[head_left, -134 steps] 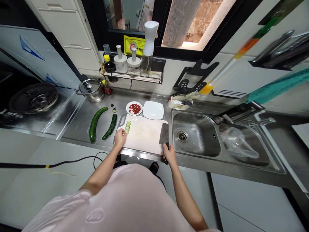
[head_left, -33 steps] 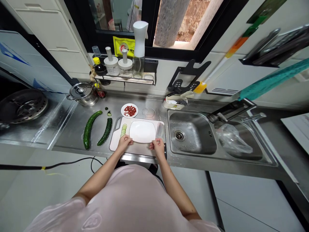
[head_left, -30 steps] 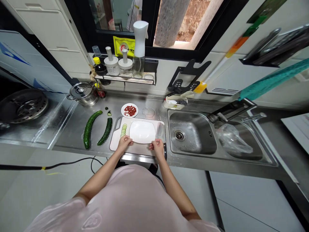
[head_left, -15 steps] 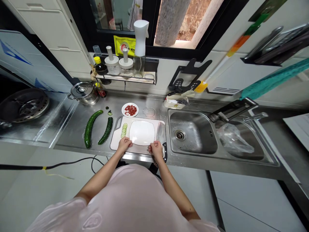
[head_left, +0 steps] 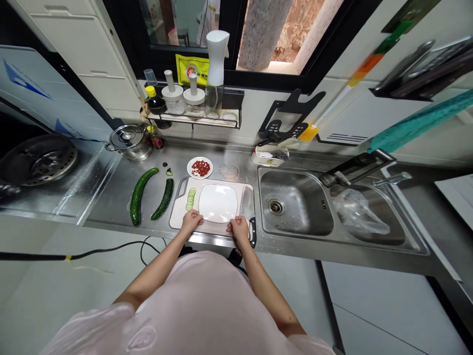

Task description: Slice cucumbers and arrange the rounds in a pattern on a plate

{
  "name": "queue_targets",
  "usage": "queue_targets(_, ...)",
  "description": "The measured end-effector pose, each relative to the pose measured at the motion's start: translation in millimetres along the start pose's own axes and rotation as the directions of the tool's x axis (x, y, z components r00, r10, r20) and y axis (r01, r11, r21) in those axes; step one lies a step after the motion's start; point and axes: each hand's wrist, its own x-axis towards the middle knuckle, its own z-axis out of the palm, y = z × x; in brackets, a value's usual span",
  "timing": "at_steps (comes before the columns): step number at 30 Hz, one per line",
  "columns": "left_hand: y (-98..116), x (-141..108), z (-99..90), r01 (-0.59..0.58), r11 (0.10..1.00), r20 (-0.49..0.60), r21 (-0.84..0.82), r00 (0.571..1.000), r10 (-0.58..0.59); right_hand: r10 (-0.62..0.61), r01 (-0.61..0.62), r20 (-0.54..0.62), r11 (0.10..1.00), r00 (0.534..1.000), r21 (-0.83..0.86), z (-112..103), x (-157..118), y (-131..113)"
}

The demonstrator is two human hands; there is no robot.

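Observation:
A white square plate [head_left: 218, 202] with a dark rim rests on the pale cutting board [head_left: 179, 217]. At its near left corner is my left hand [head_left: 191, 221], thumb and fingers pinched together. My right hand [head_left: 239, 228] is closed in the same way by the near right corner. What either pinch holds, if anything, is hidden. Beside the plate, a row of cucumber slices [head_left: 190, 199] lies on the board's left part. A knife lies along the right side, its black handle [head_left: 253, 232] beside my right hand and its blade [head_left: 247, 199] pointing away.
Left of the board lie a whole cucumber [head_left: 142, 196] and a shorter cut cucumber [head_left: 163, 199], with small end pieces [head_left: 169, 172] behind. A small plate of chopped red pieces [head_left: 200, 168] stands behind the board. A steel pot [head_left: 130, 143] is back left; a sink [head_left: 295, 229] is right.

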Motion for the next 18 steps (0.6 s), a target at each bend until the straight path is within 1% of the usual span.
queue_targets(4, 1.1, -0.7, 1.0, -0.024, 0.998, -0.008, 0.058, 1.000, 0.025, 0.014, -0.014, -0.006, 0.999, 1.000, -0.029, -0.5, 1.0, -0.5)
queue_targets(12, -4.4, 5.8, -3.7, -0.072, 0.964, -0.004, 0.255, 0.997, 0.076, 0.026, -0.026, -0.003, 0.998, 1.000, -0.062, -1.0, 0.5, -3.0)
queue_targets(14, -4.3, 5.4, -3.9, -0.071, 0.960, -0.001, 0.271, 0.997, 0.074, 0.038, -0.038, -0.001, 0.997, 0.999, -0.065, -1.7, -0.4, -4.0)
queue_targets(18, -0.2, 0.1, -4.1, -0.054, 0.970, 0.015, 0.238, 0.999, 0.052, 0.056, -0.055, 0.014, 0.996, 0.998, -0.063, -4.2, -2.9, -5.8)
